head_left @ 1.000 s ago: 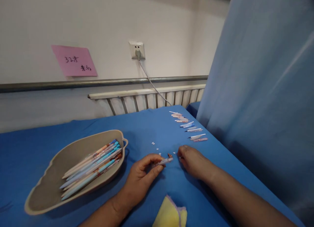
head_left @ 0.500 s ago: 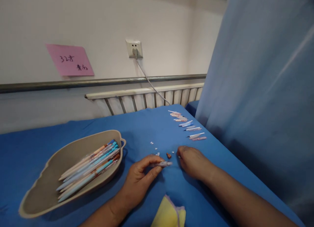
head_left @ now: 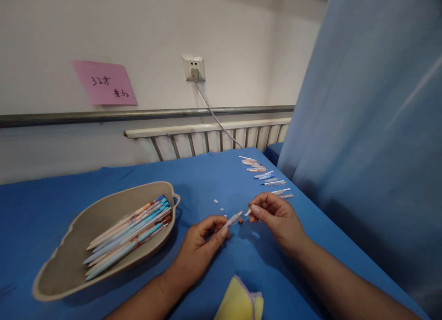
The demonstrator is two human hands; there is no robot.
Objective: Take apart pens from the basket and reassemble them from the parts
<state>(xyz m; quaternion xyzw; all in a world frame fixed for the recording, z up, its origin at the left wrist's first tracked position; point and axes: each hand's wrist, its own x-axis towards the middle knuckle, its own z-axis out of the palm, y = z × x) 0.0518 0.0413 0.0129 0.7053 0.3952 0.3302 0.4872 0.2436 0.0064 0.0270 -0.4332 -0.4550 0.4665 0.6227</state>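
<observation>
Between the thumb and fingers of my left hand (head_left: 203, 241) is a translucent pen barrel (head_left: 234, 218), its free end tilted up to the right. My right hand (head_left: 276, 218) pinches a small white piece (head_left: 247, 212) close to that end; a narrow gap seems to lie between them. Just below the barrel's tip, a small brown piece (head_left: 241, 221) rests on the blue cloth, partly hidden. Several tiny white pieces (head_left: 216, 201) lie scattered beyond my left hand.
At left, a beige tray (head_left: 65, 232) holds several pens (head_left: 131, 237). Pen parts (head_left: 264, 176) lie in a row along the right edge of the blue-covered table (head_left: 193, 172). A yellow cloth (head_left: 238, 301) is at the front. A blue curtain (head_left: 362, 103) hangs at right.
My right hand has lifted from the cloth with a small white piece and moved to the barrel's end. My left hand has tilted the barrel upward. The view has shifted slightly.
</observation>
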